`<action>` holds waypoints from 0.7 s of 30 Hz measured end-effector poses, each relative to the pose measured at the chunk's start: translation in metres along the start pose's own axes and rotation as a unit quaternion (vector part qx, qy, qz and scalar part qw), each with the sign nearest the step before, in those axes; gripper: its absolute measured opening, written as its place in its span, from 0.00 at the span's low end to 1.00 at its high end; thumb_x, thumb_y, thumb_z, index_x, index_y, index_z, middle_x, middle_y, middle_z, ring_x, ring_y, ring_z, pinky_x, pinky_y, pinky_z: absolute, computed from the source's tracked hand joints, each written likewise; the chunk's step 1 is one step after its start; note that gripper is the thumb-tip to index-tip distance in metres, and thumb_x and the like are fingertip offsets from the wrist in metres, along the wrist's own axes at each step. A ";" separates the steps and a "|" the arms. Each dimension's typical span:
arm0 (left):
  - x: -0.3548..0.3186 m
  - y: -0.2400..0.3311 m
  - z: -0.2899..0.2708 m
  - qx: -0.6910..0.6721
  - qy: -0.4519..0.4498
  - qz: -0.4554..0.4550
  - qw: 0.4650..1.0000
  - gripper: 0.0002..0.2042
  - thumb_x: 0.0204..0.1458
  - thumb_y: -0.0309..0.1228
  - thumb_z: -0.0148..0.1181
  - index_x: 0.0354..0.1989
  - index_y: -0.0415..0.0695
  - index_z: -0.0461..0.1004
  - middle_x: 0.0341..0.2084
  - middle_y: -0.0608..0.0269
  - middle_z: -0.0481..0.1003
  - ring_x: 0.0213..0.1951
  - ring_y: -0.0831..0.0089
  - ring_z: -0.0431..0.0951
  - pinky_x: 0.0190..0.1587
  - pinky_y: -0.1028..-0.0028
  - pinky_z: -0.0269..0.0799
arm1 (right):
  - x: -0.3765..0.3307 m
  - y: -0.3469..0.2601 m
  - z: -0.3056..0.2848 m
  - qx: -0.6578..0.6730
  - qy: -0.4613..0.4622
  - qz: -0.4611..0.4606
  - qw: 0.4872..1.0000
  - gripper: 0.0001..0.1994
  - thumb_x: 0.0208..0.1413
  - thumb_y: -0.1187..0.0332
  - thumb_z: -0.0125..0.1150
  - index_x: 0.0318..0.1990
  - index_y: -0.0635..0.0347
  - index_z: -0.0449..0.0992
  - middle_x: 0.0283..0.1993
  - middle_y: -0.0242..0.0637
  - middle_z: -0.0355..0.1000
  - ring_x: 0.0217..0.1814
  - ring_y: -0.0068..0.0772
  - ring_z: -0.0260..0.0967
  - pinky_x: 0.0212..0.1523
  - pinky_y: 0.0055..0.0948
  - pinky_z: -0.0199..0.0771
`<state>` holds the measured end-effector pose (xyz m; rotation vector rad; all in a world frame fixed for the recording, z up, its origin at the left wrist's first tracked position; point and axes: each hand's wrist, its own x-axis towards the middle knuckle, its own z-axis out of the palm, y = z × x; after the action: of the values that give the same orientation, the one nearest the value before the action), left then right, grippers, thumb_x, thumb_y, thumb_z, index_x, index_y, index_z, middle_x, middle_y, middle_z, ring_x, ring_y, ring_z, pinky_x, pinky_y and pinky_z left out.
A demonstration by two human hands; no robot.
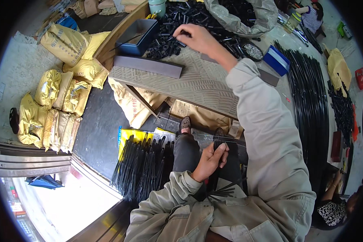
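Low over my lap, my left hand (212, 160) is closed around a bunch of thin black rods (225, 192), whose near ends fan out below my wrist. My right hand (194, 38) is stretched out over the bench, its fingers curled together at the edge of a heap of short black tube-like parts (165, 42). What lies between those fingertips is too small to make out. Left of that hand stands an open blue plastic bin (138, 49). A flat grey bar (148, 67) lies along the near edge of the wooden workbench (205, 80).
Behind the heap sits a grey sack (267, 22) of black parts. A bowl of small metal pieces (253, 51) and a blue box (276, 60) are right. Long black rods (304, 97) lie further right, more rods (141, 171) by my left leg. Yellow sacks (66, 44) line the left; two people are at right.
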<state>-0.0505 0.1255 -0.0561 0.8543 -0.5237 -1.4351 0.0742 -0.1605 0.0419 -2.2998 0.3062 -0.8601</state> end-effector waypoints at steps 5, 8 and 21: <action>0.001 0.002 -0.004 -0.009 0.009 0.020 1.000 0.11 0.59 0.35 0.41 0.33 0.39 0.62 0.15 0.67 0.62 0.15 0.84 0.60 0.17 0.83 0.56 | 0.006 -0.011 0.026 -0.348 -0.198 -0.160 0.902 0.08 0.43 0.71 0.54 0.33 0.51 0.74 0.33 0.32 0.68 0.38 0.36 0.69 0.33 0.34 0.70; 0.001 0.004 -0.007 -0.002 0.001 0.011 1.000 0.10 0.60 0.34 0.40 0.33 0.39 0.62 0.17 0.66 0.61 0.16 0.81 0.60 0.18 0.82 0.57 | 0.004 -0.003 0.031 -0.355 -0.162 -0.162 0.906 0.10 0.42 0.70 0.59 0.35 0.50 0.73 0.33 0.30 0.65 0.40 0.33 0.68 0.33 0.34 0.70; -0.002 0.005 -0.007 0.016 -0.026 0.012 0.999 0.11 0.60 0.35 0.40 0.33 0.40 0.63 0.17 0.66 0.63 0.17 0.81 0.63 0.20 0.83 0.59 | -0.013 -0.012 0.020 -0.222 -0.034 -0.105 0.969 0.11 0.44 0.69 0.59 0.38 0.54 0.71 0.34 0.30 0.66 0.35 0.28 0.68 0.33 0.29 0.68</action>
<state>-0.0418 0.1283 -0.0563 0.8355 -0.5963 -1.4327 0.0774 -0.1360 0.0325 -2.8136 0.2469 -0.8812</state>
